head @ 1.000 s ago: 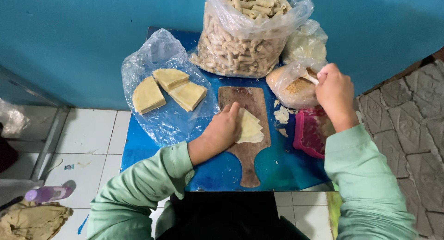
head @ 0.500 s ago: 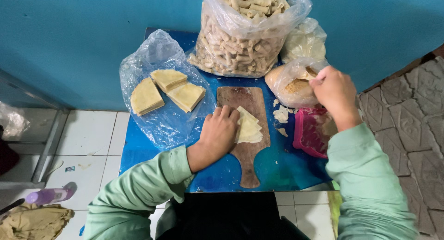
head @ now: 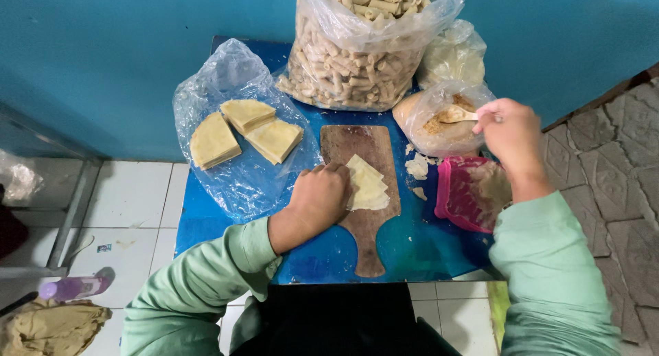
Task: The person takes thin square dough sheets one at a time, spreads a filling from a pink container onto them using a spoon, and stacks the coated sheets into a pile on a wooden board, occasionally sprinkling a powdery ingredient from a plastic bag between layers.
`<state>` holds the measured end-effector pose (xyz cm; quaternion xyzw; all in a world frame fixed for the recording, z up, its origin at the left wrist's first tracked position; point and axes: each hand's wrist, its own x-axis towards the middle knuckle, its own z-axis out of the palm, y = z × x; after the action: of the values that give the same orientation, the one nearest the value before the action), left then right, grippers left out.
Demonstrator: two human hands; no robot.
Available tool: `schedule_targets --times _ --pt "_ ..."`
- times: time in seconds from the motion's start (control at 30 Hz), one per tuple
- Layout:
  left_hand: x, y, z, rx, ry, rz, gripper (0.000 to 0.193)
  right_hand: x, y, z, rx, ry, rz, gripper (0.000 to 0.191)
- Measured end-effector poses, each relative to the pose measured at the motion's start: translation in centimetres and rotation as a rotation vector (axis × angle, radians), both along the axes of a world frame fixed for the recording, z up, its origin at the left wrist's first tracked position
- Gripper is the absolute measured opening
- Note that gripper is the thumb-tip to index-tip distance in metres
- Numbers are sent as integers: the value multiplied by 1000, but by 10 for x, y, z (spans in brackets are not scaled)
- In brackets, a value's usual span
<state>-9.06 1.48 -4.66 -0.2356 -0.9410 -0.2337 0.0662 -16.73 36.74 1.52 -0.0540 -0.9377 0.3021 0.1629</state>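
**A:** How many things are sitting on the blue bench (head: 206, 225)?

**B:** Three stacks of folded wrappers (head: 246, 131) are lying on one plastic sheet (head: 233, 184). One cutting board (head: 364, 198) is carrying one wrapper (head: 367, 184). Three plastic bags (head: 367, 54) are standing behind, one packed with rolls beyond counting. One pink tub (head: 467, 194), one spoon (head: 456, 113).

**A:** And hands?

**B:** Two hands (head: 319, 198) are showing.
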Motion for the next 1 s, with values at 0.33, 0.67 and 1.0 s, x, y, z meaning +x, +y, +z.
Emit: schedule_targets --times 0.33,0.67,1.0 --pt "-1 -3 7 -75 -114 -4 26 31 7 9 -598 -48 40 12" --pt "-5 -10 4 -67 -114 -1 21 104 -90 -31 -339 -127 277 11" --pt "-8 -10 -3 -102 -128 -20 13 143 -128 -26 529 489 672 24"
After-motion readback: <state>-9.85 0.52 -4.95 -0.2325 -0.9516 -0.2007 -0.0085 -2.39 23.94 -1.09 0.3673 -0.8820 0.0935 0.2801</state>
